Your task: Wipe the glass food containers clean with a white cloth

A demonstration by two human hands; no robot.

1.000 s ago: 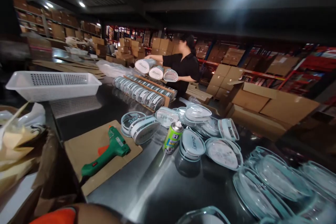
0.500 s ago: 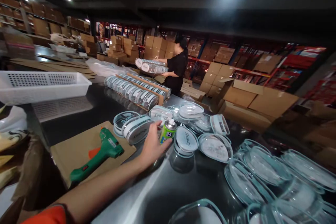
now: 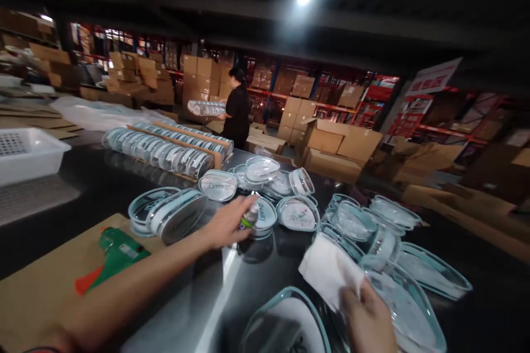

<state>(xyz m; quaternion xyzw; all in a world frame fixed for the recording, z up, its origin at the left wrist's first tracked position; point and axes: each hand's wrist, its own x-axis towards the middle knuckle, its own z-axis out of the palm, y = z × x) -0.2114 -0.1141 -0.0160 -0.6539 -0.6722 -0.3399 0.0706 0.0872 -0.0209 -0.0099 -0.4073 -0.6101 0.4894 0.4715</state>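
Note:
My left hand (image 3: 223, 224) is closed around a small green spray can (image 3: 248, 218), its fingers up by the white nozzle. Right behind the can is a clear pouch with teal edging and lettering (image 3: 265, 213). In my right hand (image 3: 369, 317), at the lower right, a white cloth or paper wipe (image 3: 330, 271) is gripped and hangs out to the left. Motion blurs that hand's fingers. Close below the wipe lies another clear teal-edged pouch (image 3: 285, 322), partly cut off by the frame's bottom. More such pouches (image 3: 389, 242) are heaped beside my right hand.
A green glue gun (image 3: 120, 253) rests on cardboard (image 3: 37, 265) at left, partly behind my left forearm. Packed rows of pouches (image 3: 165, 149) and a white basket (image 3: 37, 162) stand farther back. Beyond the table, a person in black (image 3: 237, 113) holds more pouches near open cartons (image 3: 335, 149).
The view has swung right, so the table's things sit farther left. My right hand has come into view with the white wipe. The spray can stays in my left hand.

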